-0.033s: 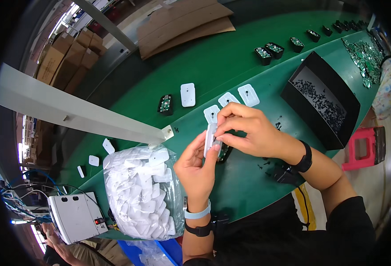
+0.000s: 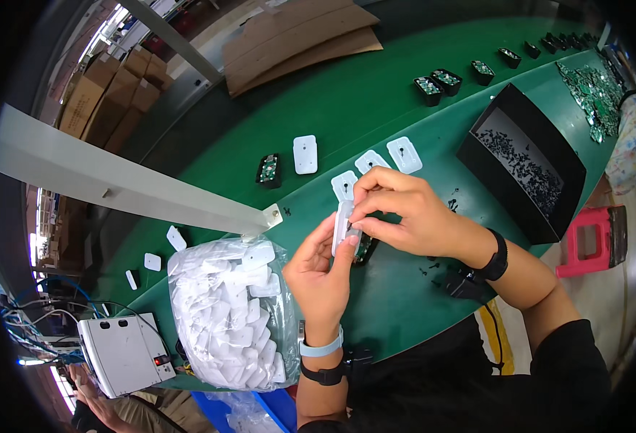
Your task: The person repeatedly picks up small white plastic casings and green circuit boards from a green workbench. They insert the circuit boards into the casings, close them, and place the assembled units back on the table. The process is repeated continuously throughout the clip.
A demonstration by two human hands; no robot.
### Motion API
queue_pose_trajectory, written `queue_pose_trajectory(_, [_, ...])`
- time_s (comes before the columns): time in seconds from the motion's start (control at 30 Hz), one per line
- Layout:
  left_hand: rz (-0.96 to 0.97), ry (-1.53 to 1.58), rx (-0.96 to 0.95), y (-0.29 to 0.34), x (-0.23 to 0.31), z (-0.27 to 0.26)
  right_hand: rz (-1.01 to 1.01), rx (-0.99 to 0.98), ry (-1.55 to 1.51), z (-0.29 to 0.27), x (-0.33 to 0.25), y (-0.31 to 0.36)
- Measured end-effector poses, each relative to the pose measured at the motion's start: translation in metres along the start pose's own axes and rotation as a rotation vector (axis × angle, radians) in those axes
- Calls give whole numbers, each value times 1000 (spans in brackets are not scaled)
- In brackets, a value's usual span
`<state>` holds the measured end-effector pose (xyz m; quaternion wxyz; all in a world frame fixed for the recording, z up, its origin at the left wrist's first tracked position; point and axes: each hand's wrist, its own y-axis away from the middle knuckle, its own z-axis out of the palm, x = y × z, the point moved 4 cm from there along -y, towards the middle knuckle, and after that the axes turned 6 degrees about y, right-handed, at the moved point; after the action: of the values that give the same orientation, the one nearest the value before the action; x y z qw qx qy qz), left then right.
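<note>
Both my hands meet over the green table [image 2: 376, 108]. My left hand [image 2: 321, 270] and my right hand [image 2: 404, 209] together pinch a small white plastic cover [image 2: 342, 225], held on edge between the fingers. Just below it, a black module [image 2: 365, 249] lies on the table, mostly hidden by my hands. Three white covers [image 2: 404, 154] lie flat just beyond my right hand, and another one [image 2: 305, 154] lies further left. A black module with a green board [image 2: 269, 171] sits beside that one.
A clear bag of white covers [image 2: 228, 314] lies left of my left hand. A black box of small screws [image 2: 524, 162] stands at the right. Black modules [image 2: 437, 83], green circuit boards [image 2: 592, 90], cardboard sheets [image 2: 296, 36], a grey beam [image 2: 116, 184] and a white device [image 2: 123, 353] surround them.
</note>
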<state>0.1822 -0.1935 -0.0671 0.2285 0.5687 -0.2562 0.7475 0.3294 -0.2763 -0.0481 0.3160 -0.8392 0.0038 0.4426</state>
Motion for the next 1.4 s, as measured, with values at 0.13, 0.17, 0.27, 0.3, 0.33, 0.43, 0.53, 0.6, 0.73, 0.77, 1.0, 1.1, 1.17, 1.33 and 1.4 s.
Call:
queue_pose_trajectory(0.13, [-58, 50, -3, 0, -2, 0, 77, -17, -13, -2, -1, 0])
queue_pose_trajectory(0.17, [-66, 49, -2, -1, -2, -1, 109, -28, -19, -2, -1, 0])
queue_pose_trajectory(0.27, [-84, 28, -11, -1, -3, -3, 110, 28, -28, -1, 1, 0])
queue_pose_trajectory(0.3, [-88, 18, -16, -1, -4, -3, 116, 21, -34, 0, 1, 0])
queue_pose_trajectory(0.33, [-95, 19, -21, -1, -5, -3, 121, 15, -40, 0, 2, -1])
queue_pose_trajectory(0.43, [-100, 13, -33, -1, -6, -2, 360, -73, -316, 3, 12, 1])
queue_pose_trajectory(0.53, [-98, -2, -20, 0, -6, 1, 491, -130, -525, 10, 18, 6])
queue_pose_trajectory(0.6, [-132, 2, 14, 2, -7, 3, 511, -134, -593, 12, 18, 7])
queue_pose_trajectory(0.73, [-164, 71, 42, 1, -15, -5, 467, -198, -815, 18, 15, 5])
queue_pose_trajectory(0.77, [-189, 119, 37, 0, -15, -10, 431, -232, -890, 19, 15, 5])
queue_pose_trajectory(1.0, [-410, 462, -97, 1, -14, -7, 104, -264, -709, 26, 14, 4])
queue_pose_trajectory(1.1, [-267, 295, -66, -3, -5, -6, 253, -272, -893, 19, 19, 5])
queue_pose_trajectory(1.17, [-44, -15, -35, -5, 1, -14, 297, -216, -895, 5, 19, -2])
queue_pose_trajectory(1.33, [59, -777, -172, -9, -5, -8, 243, -130, -1071, -11, 37, -2])
queue_pose_trajectory(1.4, [92, -838, -270, -6, -11, -3, 260, -130, -1078, -12, 36, -3])
